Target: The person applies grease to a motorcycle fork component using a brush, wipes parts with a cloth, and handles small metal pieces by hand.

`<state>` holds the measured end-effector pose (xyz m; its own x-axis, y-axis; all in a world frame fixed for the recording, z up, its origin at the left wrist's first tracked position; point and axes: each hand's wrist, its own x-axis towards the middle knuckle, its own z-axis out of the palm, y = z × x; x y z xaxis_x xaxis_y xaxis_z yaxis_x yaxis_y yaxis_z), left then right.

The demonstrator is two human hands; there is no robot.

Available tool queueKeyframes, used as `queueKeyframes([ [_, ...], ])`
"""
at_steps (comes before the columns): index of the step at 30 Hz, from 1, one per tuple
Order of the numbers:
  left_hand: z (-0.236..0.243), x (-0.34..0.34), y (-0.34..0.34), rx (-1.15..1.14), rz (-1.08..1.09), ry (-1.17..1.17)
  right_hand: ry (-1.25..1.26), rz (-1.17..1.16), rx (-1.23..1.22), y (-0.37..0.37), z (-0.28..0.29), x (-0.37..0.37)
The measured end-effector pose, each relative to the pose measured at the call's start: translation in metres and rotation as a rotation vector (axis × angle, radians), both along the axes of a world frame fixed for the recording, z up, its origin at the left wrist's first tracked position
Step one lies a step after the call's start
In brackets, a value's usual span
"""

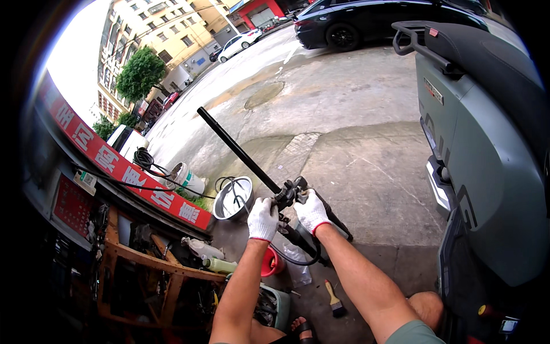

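Note:
Both my hands wear white knit gloves with red cuffs. Between them stands what looks like a black scooter front fork [241, 152], its long steering tube tilted up to the far left and its two legs pointing down toward me. My left hand [263, 220] is closed on the left side of the fork's clamp. On the right side of that clamp, my right hand [311, 212] has its fingers wrapped round a dark part. The fingertips of both hands are partly hidden. A thin black hose [312, 262] loops below the fork.
A grey scooter [492, 155] stands close on the right. A wooden rack [137, 253] of tools is at the left. Beyond my hands sit a metal basin [239, 186] and white bucket [189, 179]. Near my foot are a paintbrush [333, 298] and red bucket [271, 262].

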<state>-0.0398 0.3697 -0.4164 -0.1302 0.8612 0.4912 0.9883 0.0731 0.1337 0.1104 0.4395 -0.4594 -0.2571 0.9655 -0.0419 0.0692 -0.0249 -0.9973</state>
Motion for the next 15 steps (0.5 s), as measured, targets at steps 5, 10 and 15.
queueKeyframes([
  [5,0.005,0.008,0.005,-0.036,0.057,-0.024,0.008,0.15,-0.016,0.013,-0.009,-0.005],
  [10,0.004,0.002,-0.004,-0.011,0.05,-0.026,-0.213,0.07,-0.058,0.002,0.03,0.007],
  [15,0.006,0.005,-0.002,-0.037,0.042,-0.031,-0.295,0.132,0.049,0.007,0.028,0.009],
])
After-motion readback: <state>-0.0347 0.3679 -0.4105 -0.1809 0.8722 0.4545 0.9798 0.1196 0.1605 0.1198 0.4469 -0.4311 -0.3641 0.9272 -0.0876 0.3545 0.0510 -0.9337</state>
